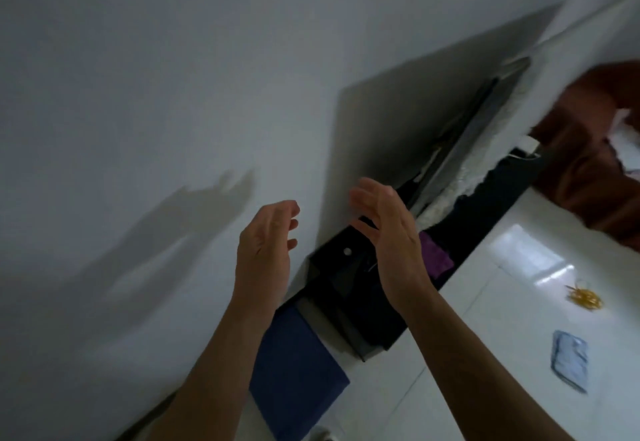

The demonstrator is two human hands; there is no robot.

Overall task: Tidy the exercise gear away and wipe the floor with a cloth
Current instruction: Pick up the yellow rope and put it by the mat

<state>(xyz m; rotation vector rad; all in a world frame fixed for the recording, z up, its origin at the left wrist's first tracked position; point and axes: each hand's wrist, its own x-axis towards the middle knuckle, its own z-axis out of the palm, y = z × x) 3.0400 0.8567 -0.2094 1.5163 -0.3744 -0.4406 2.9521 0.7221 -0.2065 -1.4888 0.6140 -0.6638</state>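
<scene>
the two bare forearms (221, 354) rise from the near edge. at their ends the left hand (266, 243) and the right hand (388, 229) hang in the air with palms facing each other, fingers loosely spread, holding nothing and touching nothing. between and below them, against the wall (138, 94), stands a black box (346, 284) with dark things inside that i cannot make out. a purple piece (436, 257) shows at its right side, and a blue mat (294, 364) lies flat just on the near side of it. a grey panel (415, 121) leans on the wall farther back. the cloth (569, 359) lies crumpled on the white floor (485, 354) to the right, well apart from both hands, with a small yellow tangle (585, 296) a little farther off.

the view is blurred and steeply tilted, so the head seems to be mid-turn. reaching down like that, a hand could knock the black box or catch the leaning grey panel and send it sliding down. the floor is glossy, and a step on the blue mat or the loose cloth could make a foot slip. the yellow tangle is small and easy to miss, so it may get dragged along under the cloth rather than picked up and put away.
</scene>
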